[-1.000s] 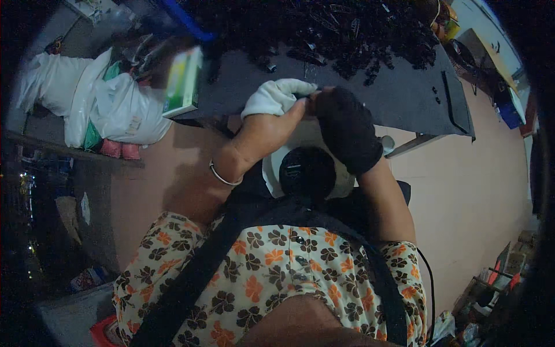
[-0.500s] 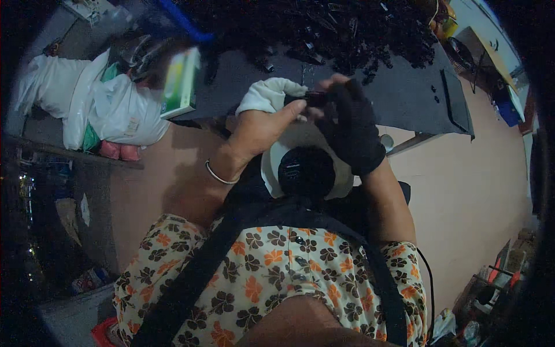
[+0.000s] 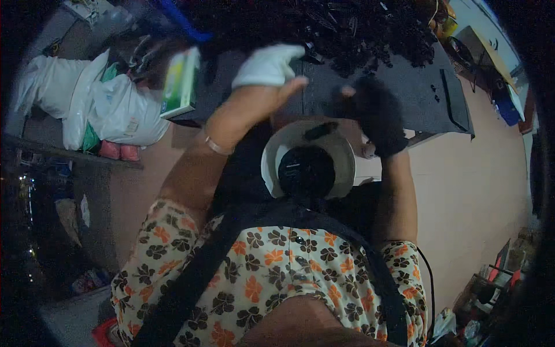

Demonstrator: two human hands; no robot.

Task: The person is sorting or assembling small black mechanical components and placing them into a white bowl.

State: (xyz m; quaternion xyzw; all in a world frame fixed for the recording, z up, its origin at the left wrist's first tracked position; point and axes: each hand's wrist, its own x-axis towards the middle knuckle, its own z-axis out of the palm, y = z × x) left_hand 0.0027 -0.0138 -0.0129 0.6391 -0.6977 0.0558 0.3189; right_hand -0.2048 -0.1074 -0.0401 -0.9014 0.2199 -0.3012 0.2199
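Holding nothing visible: left hand (image 3: pixel 263 87), white cloth over the fingers, lifted with thumb out toward the heap of small black parts (image 3: pixel 347 29) on the dark table (image 3: pixel 416 98). Right hand (image 3: pixel 373 110), black-gloved, loosely curled; contents too blurred to tell. One black piece (image 3: pixel 321 130) lying in the white bowl (image 3: pixel 341 153) below, probably as a catch-all.

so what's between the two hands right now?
In the head view, only a bare strip of the dark table separates the left hand from the right hand; the white bowl sits just below the gap.
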